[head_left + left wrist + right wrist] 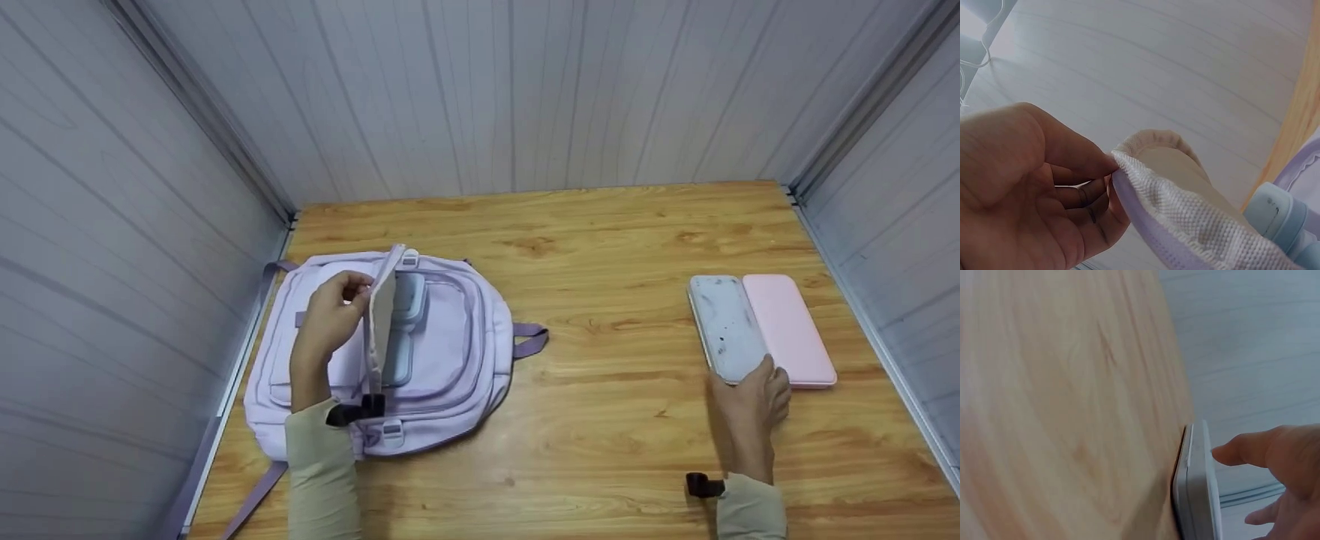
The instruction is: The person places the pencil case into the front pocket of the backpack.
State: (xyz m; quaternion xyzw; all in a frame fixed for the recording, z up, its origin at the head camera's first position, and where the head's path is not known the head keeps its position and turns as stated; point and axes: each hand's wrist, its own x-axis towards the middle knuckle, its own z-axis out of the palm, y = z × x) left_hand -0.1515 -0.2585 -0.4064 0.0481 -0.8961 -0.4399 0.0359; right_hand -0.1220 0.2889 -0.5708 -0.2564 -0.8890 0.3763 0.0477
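Note:
A lilac backpack (450,352) lies on the table at the left. My left hand (328,315) pinches the edge of its front pocket flap (381,315), holding it upright; the beige lining shows in the left wrist view. Inside the pocket lie two pale blue boxes (405,300), partly hidden by the flap. At the right, my right hand (752,401) is at the near end of a scuffed grey-white case (724,322), its extended digits at the case's edge. The case lies flat; a pink case (787,322) lies against its right side.
The wooden table (600,300) spans the space between the bag and the cases. Pale panelled walls (510,97) enclose the back and both sides. A purple loop (531,339) sticks out from the bag's right side, and straps trail off its left.

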